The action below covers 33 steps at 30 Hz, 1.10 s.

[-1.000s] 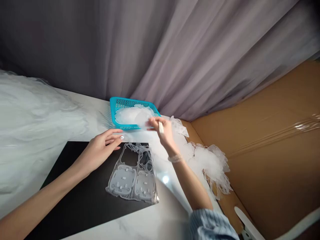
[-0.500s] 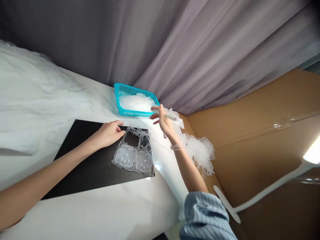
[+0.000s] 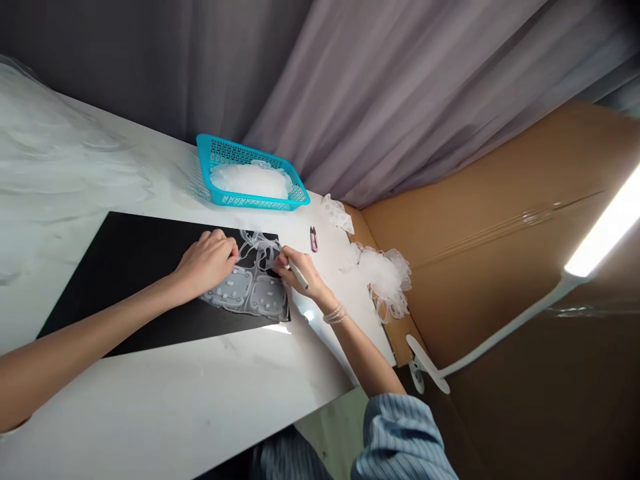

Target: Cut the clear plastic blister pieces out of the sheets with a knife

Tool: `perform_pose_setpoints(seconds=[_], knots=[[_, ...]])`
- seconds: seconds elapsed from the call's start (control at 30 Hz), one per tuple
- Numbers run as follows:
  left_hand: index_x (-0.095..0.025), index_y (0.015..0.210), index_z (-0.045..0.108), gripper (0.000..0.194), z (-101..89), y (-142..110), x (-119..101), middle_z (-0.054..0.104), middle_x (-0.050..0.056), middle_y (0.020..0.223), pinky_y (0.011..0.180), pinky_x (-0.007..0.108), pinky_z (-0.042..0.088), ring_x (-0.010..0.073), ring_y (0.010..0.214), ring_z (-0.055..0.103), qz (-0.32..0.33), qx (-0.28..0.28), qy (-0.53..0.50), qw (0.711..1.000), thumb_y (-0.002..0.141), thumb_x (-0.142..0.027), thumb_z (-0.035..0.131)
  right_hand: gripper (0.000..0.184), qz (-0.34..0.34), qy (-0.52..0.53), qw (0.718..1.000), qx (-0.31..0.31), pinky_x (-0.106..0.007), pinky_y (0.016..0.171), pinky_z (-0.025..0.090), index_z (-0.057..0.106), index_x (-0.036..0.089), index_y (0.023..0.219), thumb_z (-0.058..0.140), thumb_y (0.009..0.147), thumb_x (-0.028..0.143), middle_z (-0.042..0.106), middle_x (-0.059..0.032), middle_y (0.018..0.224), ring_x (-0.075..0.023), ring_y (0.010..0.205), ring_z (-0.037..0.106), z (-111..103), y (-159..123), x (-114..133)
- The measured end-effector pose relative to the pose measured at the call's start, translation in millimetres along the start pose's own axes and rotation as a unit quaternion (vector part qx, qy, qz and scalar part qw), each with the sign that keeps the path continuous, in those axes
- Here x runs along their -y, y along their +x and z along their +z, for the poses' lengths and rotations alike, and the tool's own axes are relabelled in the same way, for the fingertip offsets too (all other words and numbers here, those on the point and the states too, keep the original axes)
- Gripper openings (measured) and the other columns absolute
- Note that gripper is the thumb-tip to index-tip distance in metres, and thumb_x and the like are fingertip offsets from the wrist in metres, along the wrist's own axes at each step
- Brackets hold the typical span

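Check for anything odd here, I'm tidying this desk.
A crumpled heap of translucent white plastic trimmings sits on the white marble table's right edge, against brown cardboard, outside the turquoise plastic basket that holds similar material.

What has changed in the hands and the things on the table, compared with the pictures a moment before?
The right hand came down from beside the blue plastic basket to the clear moulded plastic sheet, still holding its white pen-like stick. The left hand moved onto the sheet. The sheet stayed on the black mat; the basket stayed in place.
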<state>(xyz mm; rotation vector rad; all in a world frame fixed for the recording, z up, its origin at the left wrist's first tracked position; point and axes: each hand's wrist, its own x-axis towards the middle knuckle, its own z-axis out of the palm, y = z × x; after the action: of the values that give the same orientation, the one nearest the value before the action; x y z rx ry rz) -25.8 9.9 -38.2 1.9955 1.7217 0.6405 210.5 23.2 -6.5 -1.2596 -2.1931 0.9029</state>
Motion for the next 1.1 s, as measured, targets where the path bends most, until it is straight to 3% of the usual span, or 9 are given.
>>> perform_pose_setpoints(seconds=[0.2,0.33,0.4,0.5,0.6,0.8,0.9,1.0,1.1], knots=[[-0.018,0.125,0.049,0.036,-12.0,2,-7,0.071,0.007,0.082,0.071,0.037,0.049,0.0265,0.072,0.068,-0.031,-0.026,-0.002,0.999,0.099,-0.032,0.029,0.025,0.028,0.044,0.993,-0.105,-0.026,0.061,0.048,0.030,0.026,0.079,0.051,0.090,0.034,0.057,0.0029,0.080,-0.0127,0.065,0.054,6,10,-19],[-0.014,0.128,0.048,0.038,-20.0,-2,-27,0.069,0.018,0.108,0.083,0.044,0.049,0.0345,0.100,0.067,-0.029,-0.068,0.033,0.997,0.099,-0.032,0.032,0.027,0.051,0.019,0.983,-0.175,-0.029,0.073,0.048,0.041,0.024,0.080,0.062,0.087,0.038,0.054,0.0017,0.078,-0.0141,0.072,0.051,-8,5,-29],[-0.013,0.122,0.054,0.034,-16.3,-19,-42,0.065,0.023,0.119,0.091,0.051,0.048,0.0399,0.115,0.061,0.032,-0.083,0.087,0.992,0.098,-0.031,0.037,0.027,0.067,0.016,0.978,-0.195,-0.030,0.074,0.048,0.049,0.022,0.087,0.057,0.093,0.047,0.055,-0.0002,0.081,-0.0151,0.075,0.052,-16,-4,-28],[-0.015,0.099,0.066,0.026,1.7,-58,-62,0.070,0.019,0.107,0.086,0.048,0.052,0.0357,0.105,0.066,0.236,-0.034,0.191,0.952,0.096,-0.017,0.040,0.042,0.080,0.034,0.977,-0.195,-0.029,0.073,0.051,0.054,0.022,0.120,0.036,0.102,0.056,0.057,-0.0023,0.089,-0.0167,0.083,0.057,-23,-21,-19],[-0.014,0.101,0.070,0.038,23.9,-89,-69,0.072,0.019,0.118,0.085,0.042,0.057,0.0319,0.108,0.068,0.280,-0.004,0.198,0.939,0.087,0.002,0.039,0.052,0.073,0.058,0.980,-0.176,-0.032,0.079,0.054,0.044,0.025,0.144,0.036,0.103,0.056,0.061,-0.0041,0.099,-0.0168,0.087,0.062,-25,-35,-5],[-0.013,0.105,0.070,0.039,34.9,-94,-33,0.067,0.026,0.130,0.102,0.052,0.054,0.0394,0.130,0.060,0.300,0.008,0.197,0.934,0.087,0.002,0.039,0.036,0.035,0.141,0.981,-0.129,-0.035,0.080,0.059,0.069,0.022,0.118,0.057,0.097,0.048,0.070,-0.0054,0.095,-0.0172,0.083,0.066,-15,-44,12],[-0.017,0.105,0.070,0.037,23.5,-84,3,0.063,0.022,0.139,0.113,0.055,0.046,0.0375,0.137,0.054,0.316,0.027,0.121,0.941,0.090,-0.005,0.040,0.034,0.038,0.203,0.973,-0.107,-0.034,0.074,0.060,0.073,0.020,0.105,0.057,0.097,0.049,0.069,-0.0046,0.089,-0.0158,0.076,0.066,-6,-46,17],[-0.025,0.102,0.072,0.037,7.1,-77,35,0.065,0.012,0.141,0.120,0.058,0.038,0.0331,0.138,0.054,0.276,0.032,0.042,0.960,0.090,-0.012,0.040,0.035,0.047,0.224,0.970,-0.078,-0.035,0.073,0.061,0.073,0.021,0.104,0.057,0.097,0.050,0.071,-0.0055,0.092,-0.0168,0.078,0.069,5,-48,21],[-0.028,0.104,0.071,0.039,-5.1,-81,43,0.062,0.007,0.146,0.124,0.059,0.029,0.0308,0.145,0.046,0.243,0.032,0.035,0.969,0.090,-0.015,0.038,0.029,0.031,0.226,0.972,-0.054,-0.037,0.083,0.061,0.071,0.023,0.109,0.058,0.098,0.046,0.072,-0.0053,0.098,-0.0179,0.088,0.072,14,-48,21]])
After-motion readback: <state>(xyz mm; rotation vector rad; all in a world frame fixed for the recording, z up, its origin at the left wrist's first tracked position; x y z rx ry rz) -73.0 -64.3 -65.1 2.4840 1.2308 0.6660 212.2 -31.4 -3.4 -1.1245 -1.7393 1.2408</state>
